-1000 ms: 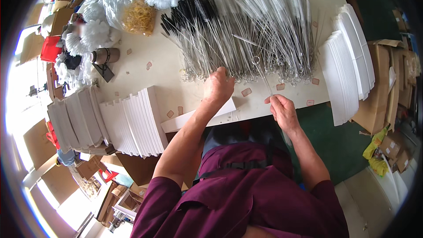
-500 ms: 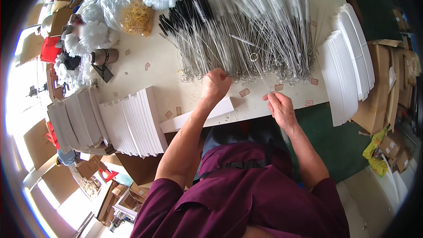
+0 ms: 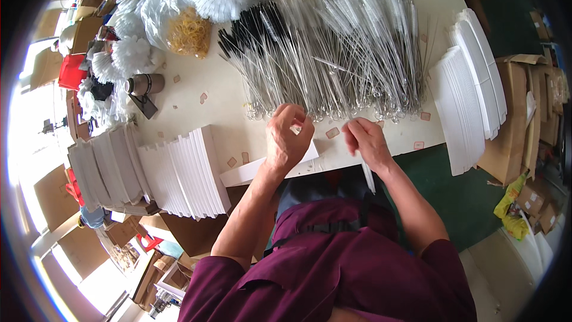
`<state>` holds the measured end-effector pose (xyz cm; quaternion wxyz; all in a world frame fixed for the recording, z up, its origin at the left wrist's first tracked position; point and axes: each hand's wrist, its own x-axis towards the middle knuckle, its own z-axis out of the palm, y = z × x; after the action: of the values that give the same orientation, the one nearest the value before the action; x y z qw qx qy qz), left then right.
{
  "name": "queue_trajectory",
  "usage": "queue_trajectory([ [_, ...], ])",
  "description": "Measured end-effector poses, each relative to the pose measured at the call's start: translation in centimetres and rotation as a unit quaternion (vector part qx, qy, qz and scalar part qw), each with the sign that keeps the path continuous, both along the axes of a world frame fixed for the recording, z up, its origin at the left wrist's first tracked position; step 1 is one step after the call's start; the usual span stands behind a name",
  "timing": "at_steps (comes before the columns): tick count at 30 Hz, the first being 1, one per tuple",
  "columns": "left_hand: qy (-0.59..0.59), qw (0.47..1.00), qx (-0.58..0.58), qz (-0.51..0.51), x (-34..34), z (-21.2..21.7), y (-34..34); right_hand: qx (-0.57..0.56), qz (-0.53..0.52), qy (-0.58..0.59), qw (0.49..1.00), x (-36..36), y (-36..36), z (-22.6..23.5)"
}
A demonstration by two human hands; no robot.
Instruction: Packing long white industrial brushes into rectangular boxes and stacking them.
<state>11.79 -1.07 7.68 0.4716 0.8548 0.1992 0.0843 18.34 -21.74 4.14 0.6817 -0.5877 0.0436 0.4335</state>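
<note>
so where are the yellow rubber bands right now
In the head view, the yellow rubber bands lie at upper left on the table, just left of the black-bristled brushes.

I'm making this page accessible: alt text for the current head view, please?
A person's left hand and right hand at a table, the right holding a pale-ended brush; beyond lies a spread of wire-handled brushes, with rows of white card on both sides.

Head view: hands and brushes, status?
Left hand curled by brush pile, grip unclear. Right hand gripping slim brush. Long white strip beneath left wrist.
</note>
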Motion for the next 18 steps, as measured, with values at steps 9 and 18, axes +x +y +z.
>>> queue_trajectory([
  [9,-0.123,0.991,0.054,0.012,0.1,5.3,0.6,0.206,-0.083,0.135,0.966,3.7,12.3,-2.7],
  [18,-0.212,0.962,-0.16,0.064,0.6,13.3,4.0,0.175,-0.114,0.091,0.974,5.5,13.9,-6.4],
])
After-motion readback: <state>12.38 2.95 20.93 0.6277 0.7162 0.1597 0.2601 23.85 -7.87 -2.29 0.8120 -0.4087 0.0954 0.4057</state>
